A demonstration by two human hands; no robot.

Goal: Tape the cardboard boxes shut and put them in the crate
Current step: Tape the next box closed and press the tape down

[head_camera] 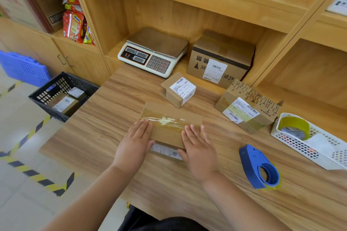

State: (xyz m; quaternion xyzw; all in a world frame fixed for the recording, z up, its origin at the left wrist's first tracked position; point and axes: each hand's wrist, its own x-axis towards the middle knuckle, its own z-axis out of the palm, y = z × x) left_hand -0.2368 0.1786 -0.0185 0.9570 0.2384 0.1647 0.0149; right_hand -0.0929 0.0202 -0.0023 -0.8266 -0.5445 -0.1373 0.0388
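A flat cardboard box (169, 118) lies on the wooden table in front of me, with a strip of clear tape across its top. My left hand (134, 142) presses flat on the box's left end. My right hand (199, 146) presses flat on its right end. A blue tape dispenser (258, 167) lies on the table to the right of my right hand. A dark crate (62, 82) stands on the floor left of the table and holds two labelled boxes. Three more labelled boxes wait behind: a small one (178, 90), a printed one (247, 107) and a large one (219, 58).
A white scale (154, 52) stands in the shelf recess at the back. A white basket (309, 148) with a yellow tape roll is at the right. A blue crate (22, 67) is on the floor far left. Snack packets fill the left shelf.
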